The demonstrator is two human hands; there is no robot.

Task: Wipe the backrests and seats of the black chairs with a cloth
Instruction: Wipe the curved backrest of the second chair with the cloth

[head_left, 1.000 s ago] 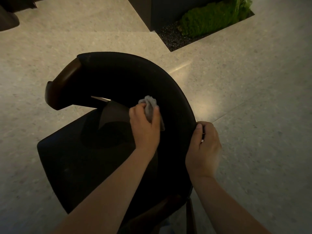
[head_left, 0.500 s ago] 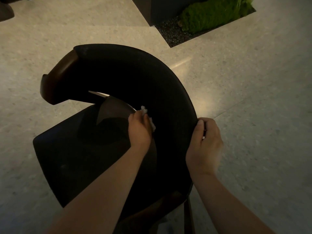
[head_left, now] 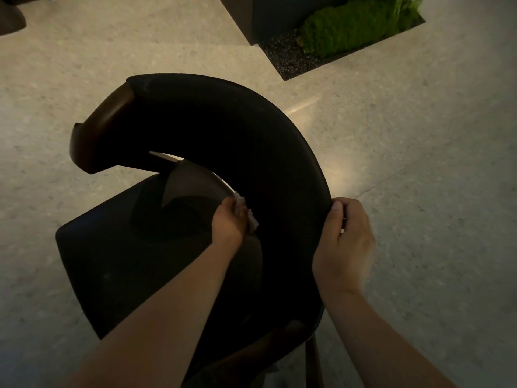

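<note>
Left grip: fingers curled tight round a small pale cloth, only scraps of which show past the knuckles. It is pressed to the inner face of the backrest, low down, right at the backrest's bottom edge where it meets the seat.

Right grip: closed on the backrest's outer rim, thumb on top and fingers wrapped behind, steadying the chair.

Beyond: pale speckled floor; planter with moss at top right, well apart from the chair.

Risks, as judged:
- Cloth is balled up, so little of it meets the surface and strokes may leave strips unwiped.
- At the bottom edge the cloth could snag or drop into the gap between backrest and seat if the hold loosens.
- A hard push against the inner face could swing or tip the chair if the right grip slackens.
- Dim light and black upholstery make missed patches hard to spot. The far curve near the wooden arm end looks easy to skip.

Change from a second ago:
- Left grip has travelled down the inner face, from mid-height to the bottom edge.
- Cloth then stood clear above the fingers; now it is mostly hidden.
- Right grip is unmoved on the rim.
</note>
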